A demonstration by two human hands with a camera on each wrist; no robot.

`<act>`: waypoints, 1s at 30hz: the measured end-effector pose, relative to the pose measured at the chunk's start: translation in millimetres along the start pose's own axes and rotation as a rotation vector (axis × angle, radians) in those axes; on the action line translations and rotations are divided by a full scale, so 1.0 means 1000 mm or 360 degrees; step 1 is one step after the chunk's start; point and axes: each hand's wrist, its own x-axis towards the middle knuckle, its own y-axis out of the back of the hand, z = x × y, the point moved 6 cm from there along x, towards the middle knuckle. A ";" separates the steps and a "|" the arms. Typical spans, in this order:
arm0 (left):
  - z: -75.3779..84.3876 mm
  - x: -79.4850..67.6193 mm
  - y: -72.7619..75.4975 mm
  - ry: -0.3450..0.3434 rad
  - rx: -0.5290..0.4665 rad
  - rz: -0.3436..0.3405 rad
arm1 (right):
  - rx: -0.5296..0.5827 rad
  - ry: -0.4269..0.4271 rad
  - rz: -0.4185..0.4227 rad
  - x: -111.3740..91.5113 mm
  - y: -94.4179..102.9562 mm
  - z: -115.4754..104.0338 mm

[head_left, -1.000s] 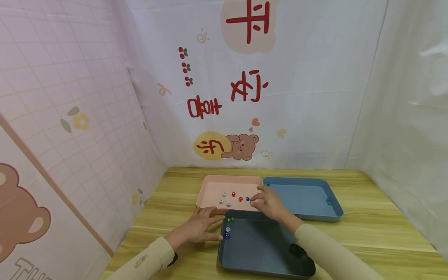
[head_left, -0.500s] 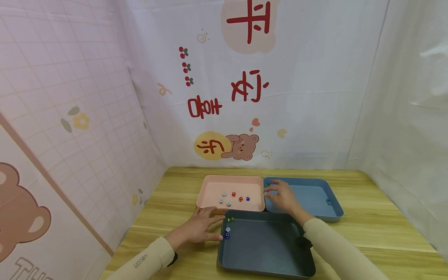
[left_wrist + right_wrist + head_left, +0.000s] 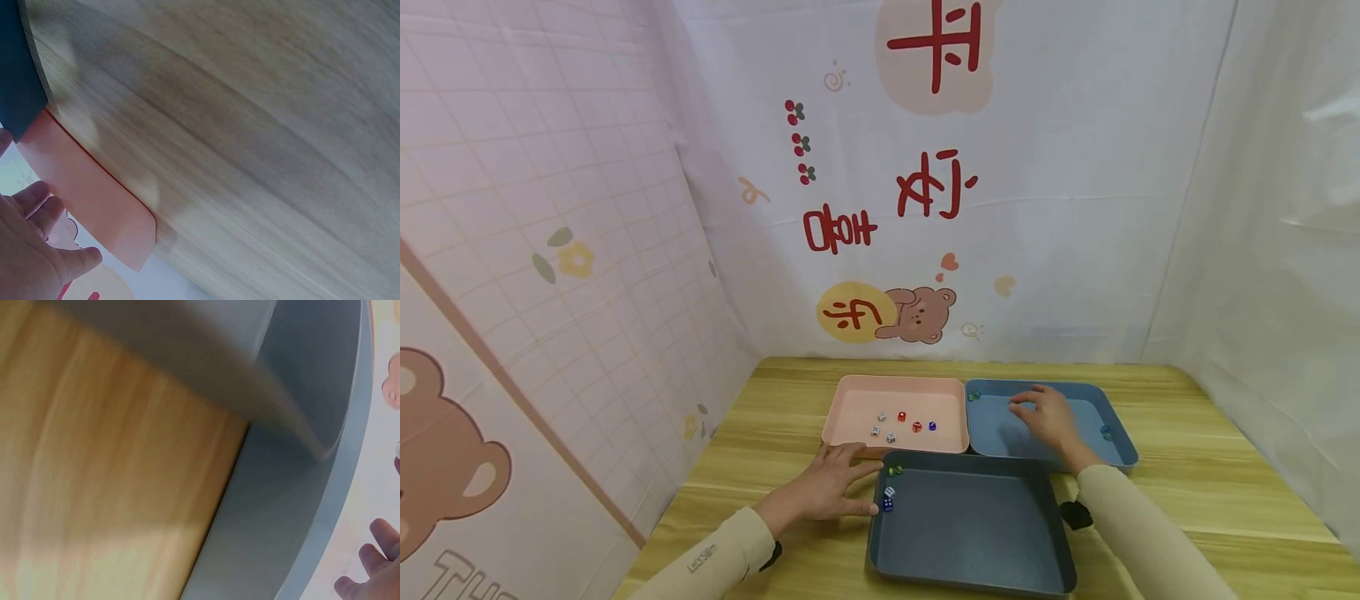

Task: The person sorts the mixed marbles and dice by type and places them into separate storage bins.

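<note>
My right hand [image 3: 1049, 418] hovers over the blue tray [image 3: 1078, 400], thumb and index finger brought together. A small whitish die [image 3: 398, 450] shows at its fingertips, cut off by the right wrist view's edge. The other fingers [image 3: 373, 557] are spread apart. At the left rim of the dark grey tray [image 3: 970, 525], my left hand [image 3: 829, 486] lies with fingers spread, index finger and thumb at that rim. Beside it in the tray are green dice [image 3: 895, 471], a white die [image 3: 889, 492] and a dark blue die [image 3: 888, 505].
The pink tray [image 3: 857, 392] holds white dice [image 3: 876, 432], red dice [image 3: 902, 416] and a blue die [image 3: 932, 426]. Green dice [image 3: 973, 397] and teal dice [image 3: 1106, 432] lie at opposite ends of the blue tray. A printed cloth [image 3: 1060, 250] hangs behind the wooden table [image 3: 1210, 467].
My right hand has moved right, from beside the blue die in the pink tray to over the middle of the blue tray. My left hand has stayed in place.
</note>
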 end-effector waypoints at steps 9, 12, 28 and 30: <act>0.002 0.001 0.001 -0.0013 0.0015 0.0013 | -0.0080 -0.0042 0.0019 -0.007 0.016 0.025; 0.002 0.002 0.001 -0.0007 0.0014 0.0008 | -0.0101 -0.0059 0.0001 -0.008 0.019 0.031; 0.003 0.001 0.003 -0.0002 0.0017 0.0002 | -0.0088 -0.0138 -0.0023 -0.011 0.022 0.038; 0.003 0.000 0.003 -0.0002 0.0013 0.0001 | -0.0084 -0.0143 -0.0033 -0.011 0.022 0.038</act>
